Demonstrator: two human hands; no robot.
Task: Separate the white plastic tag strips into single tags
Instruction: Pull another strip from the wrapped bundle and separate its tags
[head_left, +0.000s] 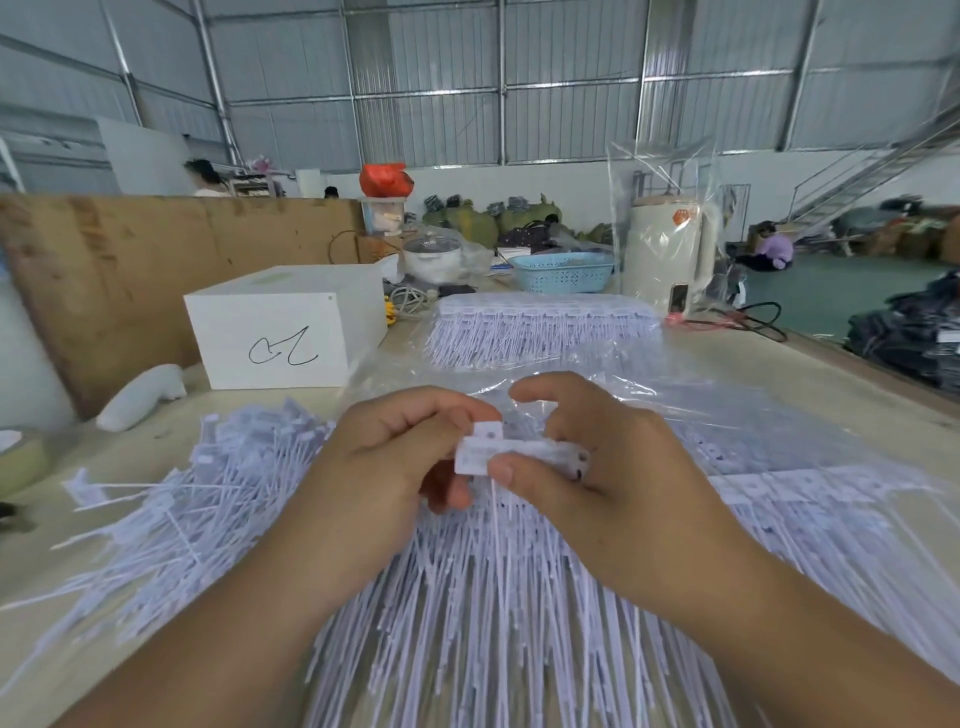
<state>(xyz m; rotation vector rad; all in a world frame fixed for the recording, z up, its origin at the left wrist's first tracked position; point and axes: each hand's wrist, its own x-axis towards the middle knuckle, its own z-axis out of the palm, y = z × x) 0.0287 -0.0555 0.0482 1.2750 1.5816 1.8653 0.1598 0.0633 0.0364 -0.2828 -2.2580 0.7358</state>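
**One tag being snapped off the strip over the table**

Both hands work close together above the table (831, 374). The right hand (613, 478) pinches the head end of a tag strip (524, 454) between thumb and curled fingers, which keeps the strip steady. The left hand (384, 457) pinches the end tag (487, 432), which stands slightly above the rest, probably so it can be bent free. The strip's thin tails hang down toward the person.

Loose single tags (208, 493) lie heaped to the left, within easy drop of the left hand. Whole strips (519, 597) are fanned out under the hands, and another stack of strips (545, 325) sits farther back in clear plastic wrap, well apart from the loose heap.

The white box (280, 327) carries a hand-drawn black scribble, possibly two letters; I cannot read it with confidence. Marks on the tag heads are too blurred to read.
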